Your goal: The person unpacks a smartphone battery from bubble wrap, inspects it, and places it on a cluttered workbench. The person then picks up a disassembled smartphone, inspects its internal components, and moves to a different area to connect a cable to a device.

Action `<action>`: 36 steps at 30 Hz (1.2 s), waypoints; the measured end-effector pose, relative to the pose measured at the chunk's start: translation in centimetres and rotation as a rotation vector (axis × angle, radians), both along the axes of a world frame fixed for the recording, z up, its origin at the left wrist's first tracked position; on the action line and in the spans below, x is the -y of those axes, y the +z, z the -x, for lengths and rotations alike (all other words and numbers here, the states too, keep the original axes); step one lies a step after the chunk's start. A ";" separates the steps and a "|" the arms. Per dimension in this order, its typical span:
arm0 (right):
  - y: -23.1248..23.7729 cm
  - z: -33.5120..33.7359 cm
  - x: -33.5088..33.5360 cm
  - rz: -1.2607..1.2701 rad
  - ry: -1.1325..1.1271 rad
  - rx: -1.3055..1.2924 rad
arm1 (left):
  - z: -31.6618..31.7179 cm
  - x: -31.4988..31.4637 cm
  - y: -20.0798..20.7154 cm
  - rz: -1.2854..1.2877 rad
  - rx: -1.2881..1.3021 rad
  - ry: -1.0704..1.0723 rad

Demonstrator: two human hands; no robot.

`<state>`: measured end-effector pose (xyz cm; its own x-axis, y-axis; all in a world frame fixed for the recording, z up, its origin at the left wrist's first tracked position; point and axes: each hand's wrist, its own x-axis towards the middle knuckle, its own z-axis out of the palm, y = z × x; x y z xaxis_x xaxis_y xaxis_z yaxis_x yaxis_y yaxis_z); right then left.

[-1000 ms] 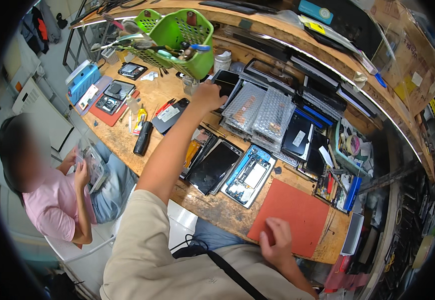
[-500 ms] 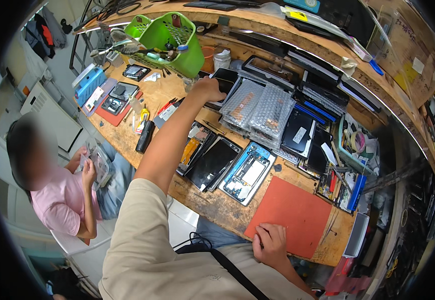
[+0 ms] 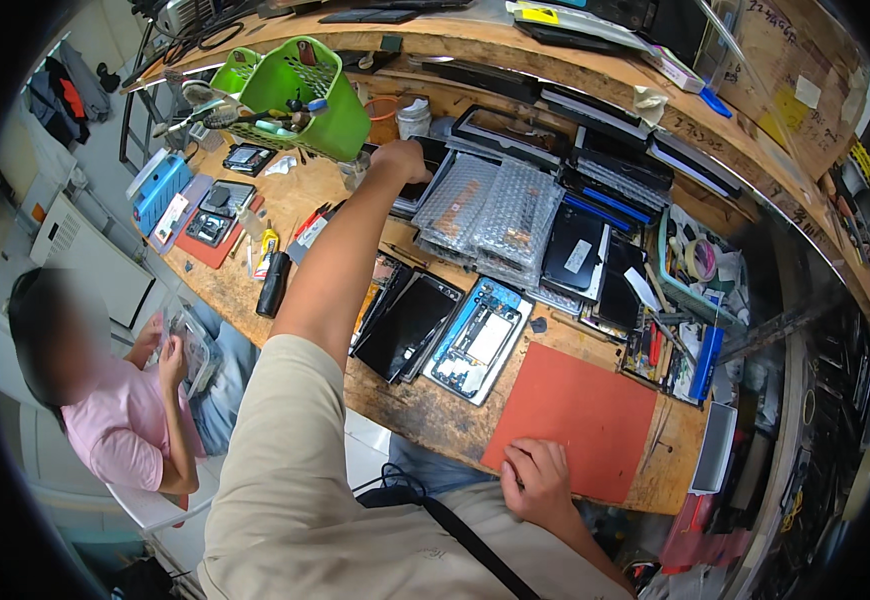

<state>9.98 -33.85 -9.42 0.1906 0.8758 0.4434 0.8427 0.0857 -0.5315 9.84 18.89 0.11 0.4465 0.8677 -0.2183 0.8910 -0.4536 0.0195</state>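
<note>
Head view: handwritten cardboard (right hand on mat).

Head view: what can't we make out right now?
All in the head view:
Left hand: whether it grips anything, hidden by the hand itself.
Green basket: its bottom, hidden by its wall.
Bubble-wrapped packs: contents, blurred by the wrap.
Co-worker's clear container: contents too small, partly covered by the co-worker's hands.
</note>
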 end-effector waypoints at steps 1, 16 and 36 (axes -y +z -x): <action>0.0 0.0 0.1 0.005 -0.006 0.005 | -0.2 0.5 -0.2 -0.048 0.006 -0.045; 0.3 0.0 -0.1 -0.048 0.003 -0.032 | 4.5 -4.6 -1.1 0.293 0.630 0.213; 0.1 -0.1 0.0 -0.059 -0.009 -0.023 | 10.1 -2.9 -1.4 1.176 1.431 0.169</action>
